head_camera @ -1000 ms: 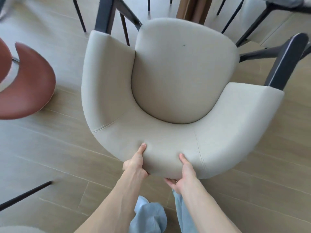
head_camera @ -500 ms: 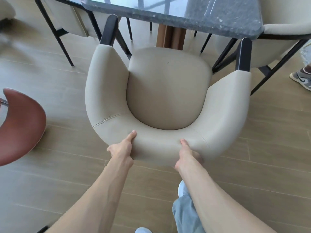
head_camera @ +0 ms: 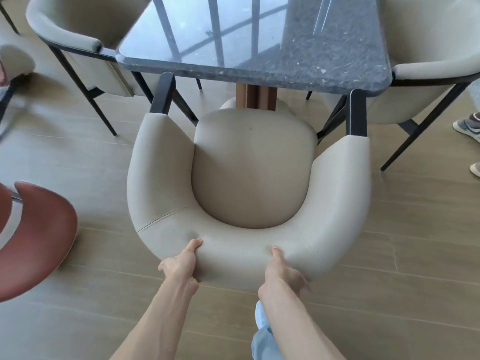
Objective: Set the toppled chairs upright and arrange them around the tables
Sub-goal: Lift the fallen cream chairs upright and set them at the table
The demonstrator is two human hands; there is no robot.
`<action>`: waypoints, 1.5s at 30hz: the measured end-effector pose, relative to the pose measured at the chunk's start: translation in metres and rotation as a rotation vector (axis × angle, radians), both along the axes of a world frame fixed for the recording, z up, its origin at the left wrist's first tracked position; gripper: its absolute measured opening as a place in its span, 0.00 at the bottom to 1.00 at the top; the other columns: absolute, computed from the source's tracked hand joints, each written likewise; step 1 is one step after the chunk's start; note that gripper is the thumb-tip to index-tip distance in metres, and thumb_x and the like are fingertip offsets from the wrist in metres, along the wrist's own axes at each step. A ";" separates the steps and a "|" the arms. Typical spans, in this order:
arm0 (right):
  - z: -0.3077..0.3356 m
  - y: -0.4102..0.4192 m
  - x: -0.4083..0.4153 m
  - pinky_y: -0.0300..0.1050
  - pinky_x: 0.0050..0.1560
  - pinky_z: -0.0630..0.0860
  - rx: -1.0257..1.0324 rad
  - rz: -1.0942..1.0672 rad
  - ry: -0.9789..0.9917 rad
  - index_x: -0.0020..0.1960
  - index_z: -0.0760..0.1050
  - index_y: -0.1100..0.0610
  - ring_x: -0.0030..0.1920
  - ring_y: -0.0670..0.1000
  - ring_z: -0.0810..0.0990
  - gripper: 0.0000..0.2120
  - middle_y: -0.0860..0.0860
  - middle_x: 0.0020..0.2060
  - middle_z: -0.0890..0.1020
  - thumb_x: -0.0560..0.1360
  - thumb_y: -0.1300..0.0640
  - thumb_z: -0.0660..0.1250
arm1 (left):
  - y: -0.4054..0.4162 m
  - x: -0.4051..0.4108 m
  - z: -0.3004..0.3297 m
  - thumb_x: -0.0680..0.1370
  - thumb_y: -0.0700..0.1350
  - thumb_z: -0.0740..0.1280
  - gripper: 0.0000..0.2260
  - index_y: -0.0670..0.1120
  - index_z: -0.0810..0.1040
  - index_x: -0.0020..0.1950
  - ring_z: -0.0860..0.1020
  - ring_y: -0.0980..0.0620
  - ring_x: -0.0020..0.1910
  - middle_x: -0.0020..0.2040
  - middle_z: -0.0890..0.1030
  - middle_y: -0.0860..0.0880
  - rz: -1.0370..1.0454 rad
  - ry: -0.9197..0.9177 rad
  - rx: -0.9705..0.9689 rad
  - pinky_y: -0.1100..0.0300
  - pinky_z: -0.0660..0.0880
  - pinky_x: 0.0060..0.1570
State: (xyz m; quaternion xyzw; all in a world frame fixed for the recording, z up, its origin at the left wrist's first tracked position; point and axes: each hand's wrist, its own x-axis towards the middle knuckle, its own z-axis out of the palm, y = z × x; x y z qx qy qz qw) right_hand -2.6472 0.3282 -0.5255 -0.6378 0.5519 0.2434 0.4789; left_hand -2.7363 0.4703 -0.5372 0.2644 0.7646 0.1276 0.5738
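Two hands on chair (head_camera: 249,178) backrest: your left hand (head_camera: 181,266) and right hand (head_camera: 281,275) grip it, thumbs on top, fingers curled under. Chair upright, facing table (head_camera: 259,68) near edge, seat front approx. at that edge. Step: tucking in. Next: push straight, arms shouldn't strike the tabletop.

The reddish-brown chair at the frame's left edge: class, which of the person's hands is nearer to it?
Left. The left hand grips the cream chair's backrest on the side toward the reddish-brown chair; the right hand grips it farther away.
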 end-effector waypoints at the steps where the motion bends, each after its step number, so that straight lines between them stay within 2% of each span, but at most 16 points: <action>1: 0.001 -0.003 -0.003 0.53 0.49 0.66 0.007 -0.004 0.009 0.73 0.56 0.65 0.60 0.66 0.76 0.44 0.66 0.66 0.73 0.70 0.46 0.76 | -0.003 -0.003 0.002 0.63 0.46 0.82 0.37 0.44 0.59 0.60 0.76 0.41 0.51 0.49 0.72 0.45 -0.003 0.004 -0.007 0.38 0.78 0.55; 4: 0.002 -0.009 -0.008 0.55 0.52 0.70 0.024 -0.009 0.013 0.71 0.56 0.64 0.61 0.65 0.75 0.42 0.64 0.66 0.72 0.70 0.47 0.76 | -0.012 -0.012 0.005 0.64 0.45 0.82 0.36 0.44 0.59 0.59 0.76 0.45 0.43 0.46 0.70 0.47 -0.014 0.001 -0.022 0.44 0.80 0.42; 9: 0.008 -0.009 -0.011 0.59 0.62 0.71 0.029 -0.041 0.010 0.79 0.43 0.62 0.68 0.65 0.70 0.53 0.62 0.73 0.66 0.71 0.46 0.76 | -0.011 -0.017 0.012 0.64 0.45 0.82 0.36 0.43 0.61 0.60 0.74 0.47 0.38 0.44 0.69 0.47 -0.037 -0.025 -0.031 0.47 0.78 0.30; 13: 0.015 -0.007 -0.015 0.53 0.51 0.69 0.028 -0.069 -0.007 0.77 0.49 0.62 0.57 0.63 0.71 0.50 0.60 0.71 0.69 0.70 0.46 0.76 | -0.008 -0.018 0.017 0.64 0.44 0.82 0.36 0.43 0.61 0.61 0.74 0.46 0.38 0.43 0.68 0.48 -0.052 -0.035 -0.038 0.49 0.76 0.22; 16: 0.012 -0.006 -0.007 0.53 0.49 0.68 -0.012 -0.049 0.004 0.73 0.55 0.63 0.53 0.61 0.70 0.45 0.61 0.69 0.69 0.69 0.46 0.77 | -0.005 -0.013 0.013 0.64 0.45 0.82 0.37 0.44 0.59 0.59 0.76 0.44 0.42 0.45 0.68 0.47 -0.053 -0.021 -0.041 0.48 0.77 0.24; 20: 0.010 0.001 0.007 0.52 0.46 0.68 -0.053 0.007 0.041 0.69 0.61 0.64 0.47 0.59 0.67 0.41 0.61 0.65 0.72 0.68 0.46 0.78 | 0.003 0.002 0.013 0.63 0.46 0.83 0.37 0.44 0.58 0.56 0.76 0.36 0.56 0.56 0.70 0.41 -0.070 0.016 -0.058 0.42 0.78 0.30; 25: 0.015 0.021 0.032 0.46 0.29 0.61 -0.070 0.055 0.038 0.68 0.65 0.64 0.46 0.57 0.66 0.39 0.60 0.63 0.72 0.68 0.45 0.77 | 0.021 0.033 0.014 0.63 0.46 0.83 0.37 0.44 0.57 0.55 0.73 0.37 0.54 0.56 0.69 0.41 -0.063 0.018 -0.049 0.47 0.74 0.25; 28: 0.013 0.034 0.053 0.45 0.28 0.61 -0.040 0.022 -0.013 0.68 0.65 0.65 0.46 0.59 0.71 0.38 0.59 0.61 0.73 0.68 0.47 0.77 | 0.031 0.056 0.015 0.62 0.47 0.83 0.37 0.44 0.57 0.54 0.72 0.38 0.52 0.55 0.69 0.41 -0.078 0.026 -0.039 0.47 0.74 0.25; 32: 0.008 0.050 0.083 0.34 0.17 0.63 -0.019 0.018 -0.018 0.66 0.68 0.64 0.48 0.58 0.74 0.35 0.57 0.62 0.75 0.67 0.49 0.77 | 0.047 0.086 0.018 0.62 0.49 0.82 0.37 0.44 0.57 0.54 0.72 0.38 0.51 0.54 0.70 0.41 -0.107 0.086 -0.038 0.38 0.80 0.38; 35: 0.005 0.063 0.105 0.39 0.26 0.68 -0.028 0.052 -0.011 0.64 0.68 0.61 0.48 0.58 0.74 0.31 0.54 0.63 0.74 0.67 0.53 0.76 | 0.056 0.104 0.020 0.63 0.48 0.82 0.37 0.44 0.57 0.54 0.71 0.39 0.49 0.54 0.69 0.41 -0.113 0.086 -0.054 0.36 0.80 0.42; 38: 0.007 0.064 0.118 0.54 0.51 0.76 0.127 0.096 -0.008 0.65 0.68 0.56 0.52 0.57 0.71 0.23 0.51 0.62 0.72 0.73 0.51 0.68 | 0.064 0.121 0.023 0.63 0.48 0.81 0.37 0.43 0.58 0.59 0.70 0.39 0.52 0.55 0.66 0.41 -0.120 0.077 -0.076 0.39 0.79 0.36; 40: 0.004 0.063 0.124 0.59 0.66 0.70 0.274 -0.015 0.009 0.50 0.69 0.53 0.55 0.57 0.68 0.09 0.58 0.63 0.70 0.78 0.48 0.59 | 0.067 0.127 0.022 0.62 0.48 0.81 0.38 0.43 0.59 0.61 0.70 0.38 0.53 0.56 0.66 0.41 -0.116 0.096 -0.084 0.36 0.79 0.39; 41: 0.002 0.065 0.126 0.58 0.64 0.70 0.275 -0.038 0.024 0.46 0.67 0.51 0.58 0.58 0.70 0.07 0.60 0.67 0.70 0.78 0.48 0.59 | 0.067 0.128 0.022 0.62 0.48 0.81 0.39 0.43 0.59 0.62 0.70 0.39 0.53 0.57 0.67 0.40 -0.119 0.106 -0.083 0.35 0.80 0.42; 42: 0.006 0.067 0.123 0.56 0.60 0.71 0.194 0.008 -0.008 0.48 0.67 0.52 0.61 0.60 0.73 0.08 0.59 0.69 0.70 0.77 0.49 0.63 | 0.068 0.129 0.021 0.62 0.49 0.81 0.40 0.43 0.59 0.62 0.69 0.40 0.53 0.59 0.68 0.41 -0.125 0.114 -0.084 0.35 0.80 0.44; 43: 0.015 0.068 0.118 0.55 0.57 0.72 0.093 0.094 -0.032 0.55 0.67 0.53 0.61 0.60 0.75 0.15 0.56 0.67 0.71 0.74 0.50 0.69 | 0.068 0.127 0.021 0.62 0.50 0.81 0.41 0.42 0.59 0.63 0.69 0.40 0.53 0.61 0.68 0.41 -0.140 0.121 -0.090 0.36 0.80 0.46; 45: 0.023 0.071 0.117 0.56 0.53 0.76 -0.005 0.035 -0.035 0.63 0.64 0.54 0.55 0.60 0.74 0.30 0.50 0.59 0.70 0.68 0.49 0.76 | 0.070 0.123 0.025 0.62 0.52 0.82 0.43 0.41 0.60 0.66 0.70 0.40 0.56 0.63 0.68 0.44 -0.183 0.089 -0.127 0.37 0.80 0.48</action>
